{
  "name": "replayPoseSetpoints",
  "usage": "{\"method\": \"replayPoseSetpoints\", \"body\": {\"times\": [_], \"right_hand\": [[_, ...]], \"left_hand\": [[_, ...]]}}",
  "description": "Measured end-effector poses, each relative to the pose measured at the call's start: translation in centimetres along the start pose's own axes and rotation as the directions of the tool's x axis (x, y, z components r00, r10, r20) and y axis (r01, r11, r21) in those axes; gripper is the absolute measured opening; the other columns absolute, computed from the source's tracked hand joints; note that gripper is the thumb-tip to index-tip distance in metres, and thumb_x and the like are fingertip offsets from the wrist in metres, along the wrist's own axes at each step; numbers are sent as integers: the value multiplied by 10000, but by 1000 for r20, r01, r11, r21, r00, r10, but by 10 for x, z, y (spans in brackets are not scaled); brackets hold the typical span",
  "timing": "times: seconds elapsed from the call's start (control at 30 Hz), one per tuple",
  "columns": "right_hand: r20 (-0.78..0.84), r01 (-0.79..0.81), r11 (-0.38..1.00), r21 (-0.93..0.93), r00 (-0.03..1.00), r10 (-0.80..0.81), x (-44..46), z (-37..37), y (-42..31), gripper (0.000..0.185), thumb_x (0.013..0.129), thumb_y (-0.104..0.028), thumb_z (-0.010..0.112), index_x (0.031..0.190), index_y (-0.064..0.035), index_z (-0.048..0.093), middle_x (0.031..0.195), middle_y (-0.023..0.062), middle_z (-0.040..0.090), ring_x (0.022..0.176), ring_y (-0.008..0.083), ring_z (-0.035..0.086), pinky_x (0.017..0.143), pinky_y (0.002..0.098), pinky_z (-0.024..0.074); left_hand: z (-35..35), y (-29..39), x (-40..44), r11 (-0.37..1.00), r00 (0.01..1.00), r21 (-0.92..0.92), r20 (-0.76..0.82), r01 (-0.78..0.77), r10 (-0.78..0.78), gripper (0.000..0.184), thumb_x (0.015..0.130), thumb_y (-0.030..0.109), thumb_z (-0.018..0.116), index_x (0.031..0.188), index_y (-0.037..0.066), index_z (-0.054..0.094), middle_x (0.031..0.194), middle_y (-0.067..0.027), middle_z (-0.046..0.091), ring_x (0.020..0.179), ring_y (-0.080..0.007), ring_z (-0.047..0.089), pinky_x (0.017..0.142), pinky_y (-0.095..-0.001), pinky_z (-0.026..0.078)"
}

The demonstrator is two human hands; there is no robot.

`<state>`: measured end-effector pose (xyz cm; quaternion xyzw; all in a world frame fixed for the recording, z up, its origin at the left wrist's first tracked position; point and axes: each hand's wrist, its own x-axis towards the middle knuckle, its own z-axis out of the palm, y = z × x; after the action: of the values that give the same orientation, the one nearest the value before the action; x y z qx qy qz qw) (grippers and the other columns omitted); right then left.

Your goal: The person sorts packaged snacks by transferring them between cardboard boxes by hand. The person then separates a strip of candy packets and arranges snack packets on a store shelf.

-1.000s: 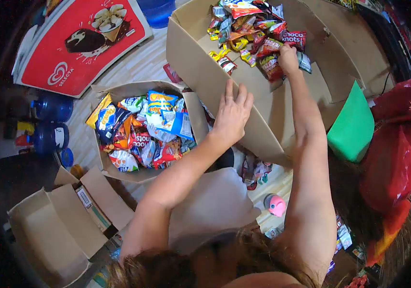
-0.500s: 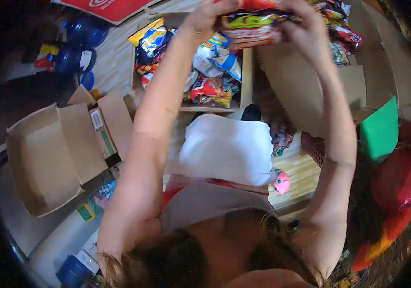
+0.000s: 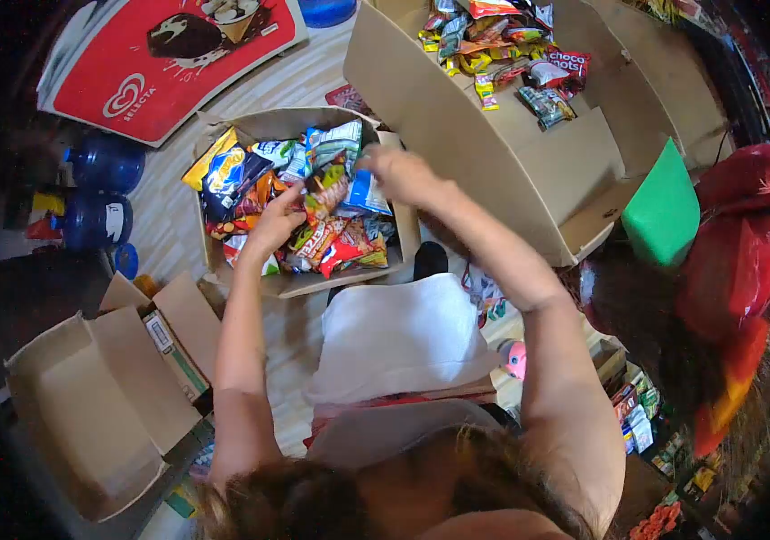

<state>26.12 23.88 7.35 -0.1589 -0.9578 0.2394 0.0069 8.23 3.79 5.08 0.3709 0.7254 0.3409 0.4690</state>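
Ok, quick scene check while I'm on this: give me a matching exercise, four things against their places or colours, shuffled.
Things:
1. Left hand
2. Choco Knots pack
3. Selecta panel
4. Plastic jugs

Places or colours:
A. Blue
B. Inside the large carton
C. At the snack packs in the middle carton
D. Mostly red, upper left

Pairs: 1-C, 2-B, 3-D, 4-A

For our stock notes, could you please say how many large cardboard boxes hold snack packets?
2: the smaller box, left of centre, and the larger box, upper right; others may be hidden.
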Motion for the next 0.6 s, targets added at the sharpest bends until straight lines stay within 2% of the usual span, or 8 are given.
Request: {"method": "replayPoseSetpoints", "body": {"times": [0.07,0.17,0.23,0.27,0.37,0.4,0.53,0.6], "right_hand": [[-298,-19,999,31,954,28,6,-32,29,317,702,-62,609,1018,-73,635,1058,151,601,989,314,576,824,402,475],[-571,-144,974,176,791,220,28,-91,90,243,725,-82,565,949,-60,657,918,184,638,852,337,624,756,448,482],[-464,-258,966,31,852,243,37,-104,131,242,743,-101,559,965,-65,647,912,185,642,836,340,630,747,445,489],[-409,-306,951,-45,874,262,43,-105,150,242,751,-111,556,972,-67,643,908,186,645,828,341,633,743,443,492],[-188,-521,837,-167,850,492,60,-89,200,270,766,-132,566,1028,-88,612,916,174,648,880,314,629,749,431,497],[-112,-521,837,-167,854,509,60,-82,215,434,760,-199,609,1168,-94,503,1146,197,567,991,334,591,793,433,493],[-252,-659,706,-258,751,610,78,-62,256,893,752,-389,678,1400,-80,148,1430,259,182,1110,484,470,932,463,426],[-282,-675,664,-321,738,614,88,-63,264,911,734,-413,692,1415,-120,164,1430,247,206,1132,474,463,937,461,422]], "left_hand": [[-5,-4,10,949,943,162,244,-270,226,516,760,62,563,1271,107,511,1324,-166,432,1157,-311,470,979,-329,368],[25,26,-3,932,933,350,358,-94,-40,374,700,62,579,1069,67,640,1427,-235,219,1299,-397,277,1032,-482,307],[43,46,-4,542,929,837,254,-73,-268,304,705,84,574,992,27,656,1443,-266,126,1316,-445,203,1001,-635,251],[47,30,1,549,947,833,232,-75,-222,256,696,90,594,933,42,680,1438,-257,155,1315,-499,126,908,-769,197],[39,54,-4,680,945,732,250,-40,-213,192,689,36,597,853,74,688,1441,-239,186,1347,-443,111,964,-721,198],[38,55,-3,684,950,728,242,-41,-200,178,690,27,595,838,75,682,1437,-227,209,1346,-435,129,978,-702,202],[24,44,-5,704,985,705,167,-86,-48,159,700,-1,586,823,73,653,1414,-183,302,1332,-413,211,1025,-618,228],[20,50,-9,667,994,741,107,-78,-3,220,714,-16,568,906,74,626,1382,-160,369,1310,-393,282,1042,-566,245]]}}
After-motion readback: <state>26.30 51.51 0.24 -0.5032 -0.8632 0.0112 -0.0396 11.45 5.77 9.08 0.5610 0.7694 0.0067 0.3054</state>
